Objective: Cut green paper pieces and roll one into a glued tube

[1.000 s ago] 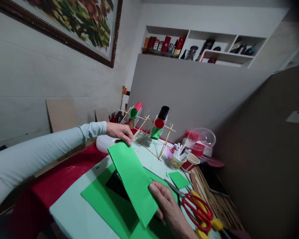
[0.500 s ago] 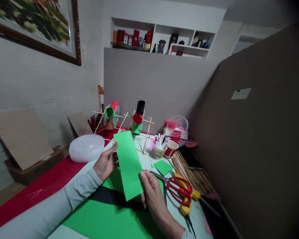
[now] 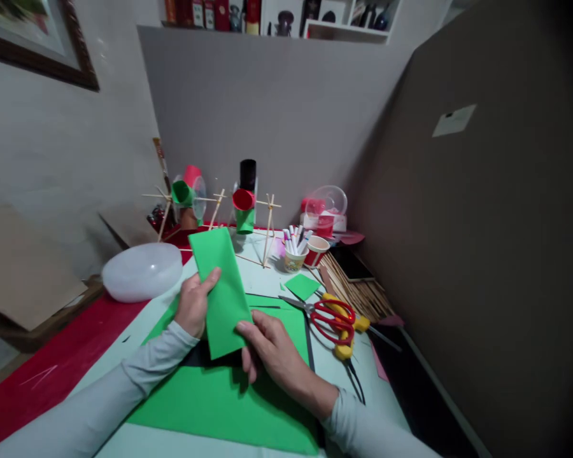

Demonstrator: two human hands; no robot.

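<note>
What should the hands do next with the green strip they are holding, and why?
Probably curl the green strip into a tube. Both the left hand and right hand pinch its sides, and the stick frame behind already carries rolled green and red tubes.

The dark wooden picture frame [image 3: 42, 60] was cut off at the top-left corner. The shelf's red boxes [image 3: 205, 13] ran past the top edge. The black sheet [image 3: 205, 357] lay mostly hidden under green sheets.

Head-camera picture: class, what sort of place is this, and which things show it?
Probably a home craft table: red-handled scissors, a paper cup of marker pens, and a green foam strip held in both hands.
</note>
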